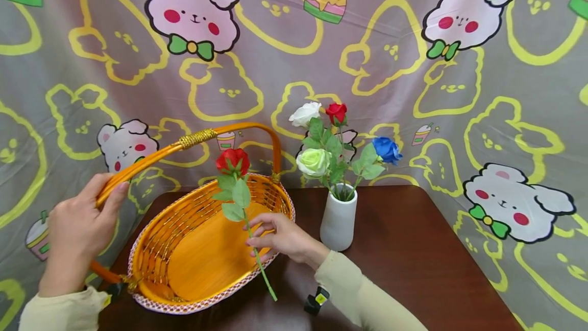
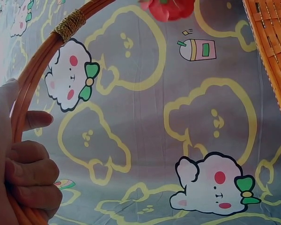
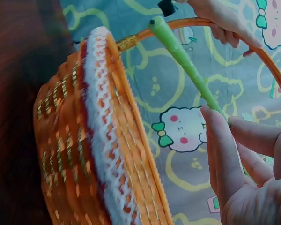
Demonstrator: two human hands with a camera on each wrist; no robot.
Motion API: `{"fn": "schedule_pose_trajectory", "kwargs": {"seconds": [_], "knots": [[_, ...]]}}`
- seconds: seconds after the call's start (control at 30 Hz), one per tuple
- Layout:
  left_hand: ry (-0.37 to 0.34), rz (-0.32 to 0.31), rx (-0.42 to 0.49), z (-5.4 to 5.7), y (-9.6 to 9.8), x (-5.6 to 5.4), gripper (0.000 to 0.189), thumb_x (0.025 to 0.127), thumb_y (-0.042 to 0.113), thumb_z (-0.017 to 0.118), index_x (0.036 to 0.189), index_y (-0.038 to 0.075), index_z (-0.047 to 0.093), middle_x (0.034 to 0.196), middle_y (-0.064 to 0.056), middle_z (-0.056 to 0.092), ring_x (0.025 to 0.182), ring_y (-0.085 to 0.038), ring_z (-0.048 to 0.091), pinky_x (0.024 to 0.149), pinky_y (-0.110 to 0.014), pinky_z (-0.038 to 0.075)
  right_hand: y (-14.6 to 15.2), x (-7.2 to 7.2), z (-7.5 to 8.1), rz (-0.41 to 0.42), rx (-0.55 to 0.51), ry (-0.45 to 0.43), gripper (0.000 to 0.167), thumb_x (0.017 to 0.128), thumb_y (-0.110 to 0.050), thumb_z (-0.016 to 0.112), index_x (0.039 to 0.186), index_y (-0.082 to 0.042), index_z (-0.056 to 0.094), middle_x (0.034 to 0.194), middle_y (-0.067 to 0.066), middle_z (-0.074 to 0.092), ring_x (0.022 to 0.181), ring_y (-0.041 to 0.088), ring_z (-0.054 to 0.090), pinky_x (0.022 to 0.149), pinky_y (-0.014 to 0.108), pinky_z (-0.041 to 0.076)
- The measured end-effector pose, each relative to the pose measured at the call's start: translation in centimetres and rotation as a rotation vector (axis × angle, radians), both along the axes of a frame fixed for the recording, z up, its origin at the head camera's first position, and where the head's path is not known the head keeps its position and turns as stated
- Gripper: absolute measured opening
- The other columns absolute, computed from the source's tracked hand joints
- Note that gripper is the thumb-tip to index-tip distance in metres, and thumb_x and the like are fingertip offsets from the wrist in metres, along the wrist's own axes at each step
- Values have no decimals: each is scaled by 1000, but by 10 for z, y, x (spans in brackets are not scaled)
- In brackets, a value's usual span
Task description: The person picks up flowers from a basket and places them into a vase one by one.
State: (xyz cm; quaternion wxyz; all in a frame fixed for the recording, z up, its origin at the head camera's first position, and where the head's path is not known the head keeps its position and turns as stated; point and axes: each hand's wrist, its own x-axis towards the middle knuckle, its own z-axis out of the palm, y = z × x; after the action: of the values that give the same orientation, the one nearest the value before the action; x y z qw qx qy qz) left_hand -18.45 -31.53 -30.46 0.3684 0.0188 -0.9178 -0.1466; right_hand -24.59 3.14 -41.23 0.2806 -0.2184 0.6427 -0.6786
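Note:
My left hand (image 1: 82,226) grips the arched handle (image 1: 151,160) of an orange woven basket (image 1: 153,249), fingers curled round it in the left wrist view. The basket is tilted, its open side facing me. My right hand (image 1: 287,239) pinches the green stem (image 3: 185,61) of a red rose (image 1: 233,161) between thumb and fingers. Bloom up, the rose overlaps the basket's opening in the head view, and its stem end points down past the front rim. Right of that hand stands a white vase (image 1: 339,221) with several roses in it.
In the vase are a white rose (image 1: 305,114), a red one, a pale green rose (image 1: 314,162) and a blue rose (image 1: 387,150). The dark brown table (image 1: 413,249) meets a cartoon-printed cloth (image 1: 275,80) behind and at both sides.

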Motion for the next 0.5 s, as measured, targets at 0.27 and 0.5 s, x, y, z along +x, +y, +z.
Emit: {"fn": "schedule_pose_trajectory", "kwargs": {"seconds": [0.27, 0.5], "knots": [[-9, 12, 5, 1, 1, 0, 53, 107, 54, 44, 120, 5, 62, 60, -7, 46, 51, -25, 37, 52, -33, 24, 18, 16, -11, 18, 50, 90, 23, 95, 2, 71, 117, -5, 67, 98, 19, 71, 76, 27, 76, 66, 50, 62], [-19, 10, 7, 2, 1, 1, 53, 107, 53, 45, 120, 5, 62, 60, -7, 46, 52, -26, 38, 52, -33, 24, 29, 23, -18, -15, 63, 192, 19, 96, 1, 70, 112, -5, 63, 102, 27, 68, 81, 31, 76, 67, 50, 62]]}}
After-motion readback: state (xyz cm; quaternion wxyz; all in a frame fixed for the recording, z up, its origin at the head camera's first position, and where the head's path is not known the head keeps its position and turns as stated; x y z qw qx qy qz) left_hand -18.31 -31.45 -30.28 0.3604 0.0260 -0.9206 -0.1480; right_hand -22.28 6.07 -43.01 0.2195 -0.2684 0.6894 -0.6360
